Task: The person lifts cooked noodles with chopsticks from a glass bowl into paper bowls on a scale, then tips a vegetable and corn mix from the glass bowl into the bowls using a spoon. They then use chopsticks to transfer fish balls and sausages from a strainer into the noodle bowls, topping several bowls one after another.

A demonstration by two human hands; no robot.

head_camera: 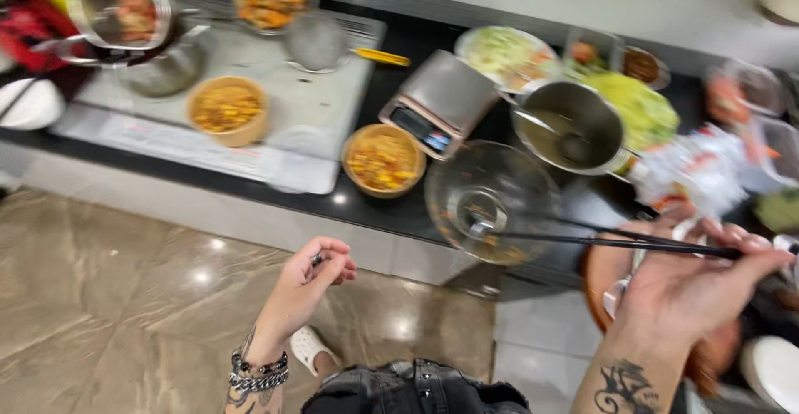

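The left hand [310, 279] hangs over the floor, fingers curled onto a small dark object [317, 258]; beyond them sit two food bowls [384, 160]. A glass bowl [491, 202] lies past the black chopsticks [599, 240], pinched by the right hand [695, 285].

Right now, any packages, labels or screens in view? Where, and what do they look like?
Kitchen scale: on the black counter, centre; square steel platform, pinkish body, small dark display facing front.
Crinkly wrappers: counter's right end, above the right hand; white plastic with red and orange patches, blurred.
Long white sheet: under the left tray's front edge; faint print, unreadable.
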